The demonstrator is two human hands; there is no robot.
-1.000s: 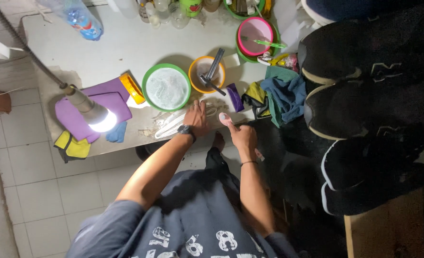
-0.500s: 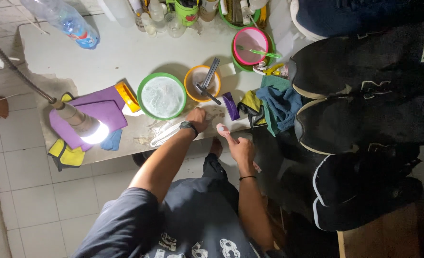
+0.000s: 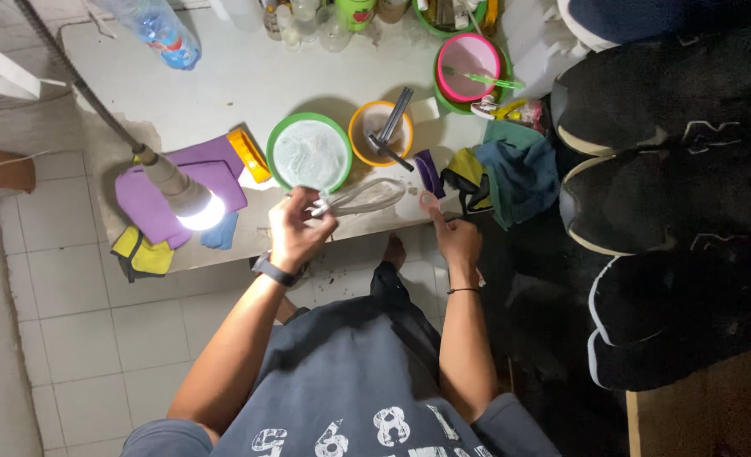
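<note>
White shoelaces [image 3: 360, 198] lie looped on the pale table [image 3: 248, 76], one end pinched in the curled fingers of the left hand [image 3: 297, 230] just below a green-rimmed bowl [image 3: 309, 154]. The right hand [image 3: 453, 237] rests at the table edge, its forefinger and thumb pressed on a small round piece [image 3: 429, 201] beside a purple strip [image 3: 430, 173]. An orange-rimmed bowl [image 3: 381, 134] holds a brush. A lit lamp [image 3: 191, 203] shines over a purple cloth [image 3: 151, 195]. Black shoes [image 3: 663, 186] lie stacked at the right.
</note>
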